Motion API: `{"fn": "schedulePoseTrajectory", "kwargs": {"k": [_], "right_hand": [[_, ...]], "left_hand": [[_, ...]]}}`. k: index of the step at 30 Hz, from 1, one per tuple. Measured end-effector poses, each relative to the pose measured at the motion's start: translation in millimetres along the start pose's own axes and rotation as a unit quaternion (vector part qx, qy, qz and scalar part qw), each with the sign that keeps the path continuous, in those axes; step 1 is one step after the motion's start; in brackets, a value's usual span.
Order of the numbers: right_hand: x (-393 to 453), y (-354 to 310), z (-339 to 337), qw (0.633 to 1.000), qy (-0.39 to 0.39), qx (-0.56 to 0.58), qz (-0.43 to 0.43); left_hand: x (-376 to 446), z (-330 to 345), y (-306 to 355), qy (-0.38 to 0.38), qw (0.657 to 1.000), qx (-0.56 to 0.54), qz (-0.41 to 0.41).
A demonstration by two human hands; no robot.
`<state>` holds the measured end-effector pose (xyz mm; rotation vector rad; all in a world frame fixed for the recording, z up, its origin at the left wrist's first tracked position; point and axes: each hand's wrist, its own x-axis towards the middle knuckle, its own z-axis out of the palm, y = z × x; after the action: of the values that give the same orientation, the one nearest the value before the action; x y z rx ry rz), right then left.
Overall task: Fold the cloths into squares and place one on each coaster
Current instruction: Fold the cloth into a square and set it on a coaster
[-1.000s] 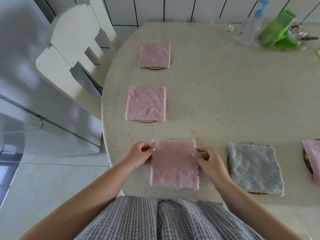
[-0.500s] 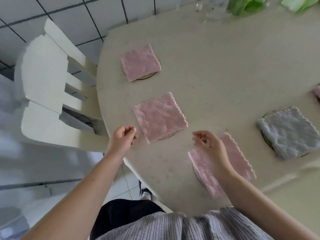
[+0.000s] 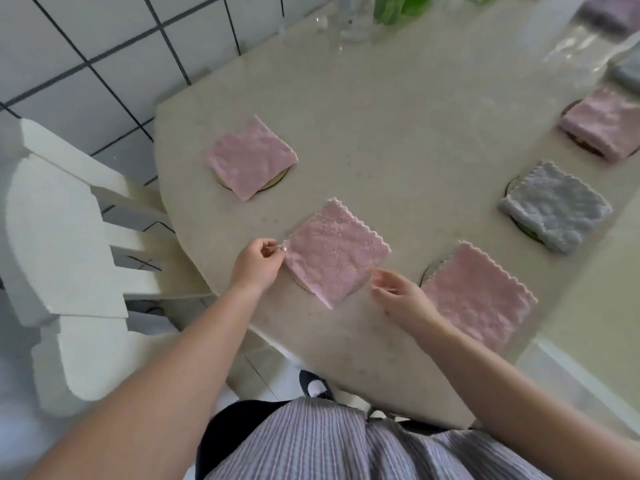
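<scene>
Pinching the middle pink cloth (image 3: 335, 251) at its left corner.
My left hand (image 3: 258, 259) grips it; my right hand (image 3: 398, 296) hovers beside its lower edge, fingers loosely apart.

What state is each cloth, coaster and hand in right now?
Middle pink cloth: folded square, lying on its coaster, left corner pinched.
Far pink cloth: folded, on its coaster.
Near pink cloth: folded, on a coaster.
Grey cloth: folded, on a coaster.
Right-edge pink cloth: folded, on a coaster.
Left hand: pinching the middle cloth's corner.
Right hand: open beside the middle cloth; contact unclear.
</scene>
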<state>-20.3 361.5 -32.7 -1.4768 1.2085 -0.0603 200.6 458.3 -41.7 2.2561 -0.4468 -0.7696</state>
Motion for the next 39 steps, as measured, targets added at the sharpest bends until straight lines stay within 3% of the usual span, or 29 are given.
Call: {"fn": "schedulePoseTrajectory", "kwargs": {"k": [11,14,16,19,22,26,30,33,37,39], "right_hand": [[12,0,4,0.991,-0.021,-0.129,-0.039],[6,0,2,0.988,0.028,-0.132,-0.08],[0,1,-1,0.956,0.11,-0.198,-0.188],[3,7,1,0.866,0.087,-0.368,-0.327],[15,6,1,0.817,0.017,-0.471,-0.332],[28,10,-10,0.781,-0.003,-0.529,-0.333],[35,13,-12,0.784,0.003,-0.526,-0.33],[37,14,-13,0.784,-0.001,-0.519,-0.342],[37,16,-15,0.789,-0.001,-0.507,-0.347],[36,15,-14,0.786,-0.001,-0.511,-0.349]], "left_hand": [[4,1,3,0.008,0.998,0.04,-0.053],[-4,3,5,0.055,0.993,0.104,0.02],[-16,13,5,0.078,0.966,0.193,0.155],[-36,39,10,0.007,0.906,0.287,0.312],[-43,60,7,-0.058,0.862,0.388,0.321],[-48,53,-2,-0.095,0.849,0.46,0.243],[-47,40,-14,-0.078,0.855,0.475,0.193],[-44,32,-15,-0.067,0.854,0.473,0.207],[-18,20,-17,-0.03,0.873,0.387,0.295],[9,10,-10,0.002,0.904,0.325,0.277]]}}
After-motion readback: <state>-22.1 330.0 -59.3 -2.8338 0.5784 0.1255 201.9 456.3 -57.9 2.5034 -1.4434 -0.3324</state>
